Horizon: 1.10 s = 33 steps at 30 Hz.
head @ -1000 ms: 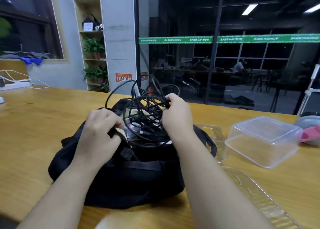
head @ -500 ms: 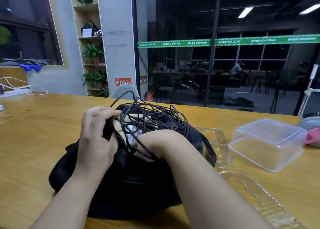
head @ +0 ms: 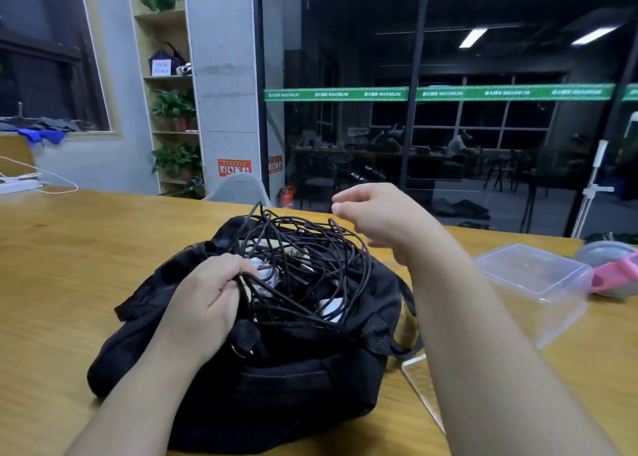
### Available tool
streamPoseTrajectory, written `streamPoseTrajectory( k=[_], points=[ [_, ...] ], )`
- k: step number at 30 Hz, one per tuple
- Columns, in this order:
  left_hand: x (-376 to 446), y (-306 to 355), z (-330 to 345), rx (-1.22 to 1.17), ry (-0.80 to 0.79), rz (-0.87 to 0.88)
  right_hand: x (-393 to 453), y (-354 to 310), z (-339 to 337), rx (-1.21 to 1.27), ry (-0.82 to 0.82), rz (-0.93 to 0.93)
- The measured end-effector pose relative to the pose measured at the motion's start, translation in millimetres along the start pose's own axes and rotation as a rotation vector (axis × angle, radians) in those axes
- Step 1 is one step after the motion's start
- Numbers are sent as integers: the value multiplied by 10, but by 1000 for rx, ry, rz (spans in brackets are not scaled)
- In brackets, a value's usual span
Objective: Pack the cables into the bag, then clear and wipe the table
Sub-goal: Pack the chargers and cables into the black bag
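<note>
Two hands over black bag (head: 276, 369) on wooden surface (head: 69, 265): left hand (head: 203, 303), fingers clenched on bag's rim; right hand (head: 383, 217) raised, fingers loosely curled, holding nothing. Tangled cables (head: 310, 269) heaped in bag's mouth.

Blk bag (head: 276, 379), blk cables (head: 310, 265) — table (head: 69, 265) yellow-brown wood — pink item (head: 618, 276).

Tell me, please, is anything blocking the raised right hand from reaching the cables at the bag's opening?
Nothing visible: the right hand hovers apart above the cables, which bulge from the open bag.
</note>
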<state>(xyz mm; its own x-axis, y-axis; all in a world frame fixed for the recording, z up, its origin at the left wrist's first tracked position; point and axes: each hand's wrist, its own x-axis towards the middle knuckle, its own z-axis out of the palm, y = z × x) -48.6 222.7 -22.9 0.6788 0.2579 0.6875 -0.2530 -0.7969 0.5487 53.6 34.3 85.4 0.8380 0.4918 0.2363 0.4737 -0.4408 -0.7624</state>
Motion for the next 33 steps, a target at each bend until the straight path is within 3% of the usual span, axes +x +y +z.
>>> streamPoseTrajectory(
  k=[3,6,9,14,18,24,29,33],
  points=[
    [1,-20,17,21,32,-29,215,119,134,-139,-9,209],
    [20,-71,54,57,29,-51,381,277,298,-64,-82,382],
    [22,-69,77,48,4,-51,467,345,426,119,-99,413],
    [54,-149,115,33,39,44,545,410,525,50,-70,386],
    [80,-205,134,91,114,161,587,513,502,-106,10,295],
    [68,-177,113,103,149,114,491,515,415,-93,45,17],
    [54,-111,86,79,130,86,312,296,334,-95,-73,-215],
    [45,-95,63,47,134,62,154,154,431,-260,-222,-308]
  ],
)
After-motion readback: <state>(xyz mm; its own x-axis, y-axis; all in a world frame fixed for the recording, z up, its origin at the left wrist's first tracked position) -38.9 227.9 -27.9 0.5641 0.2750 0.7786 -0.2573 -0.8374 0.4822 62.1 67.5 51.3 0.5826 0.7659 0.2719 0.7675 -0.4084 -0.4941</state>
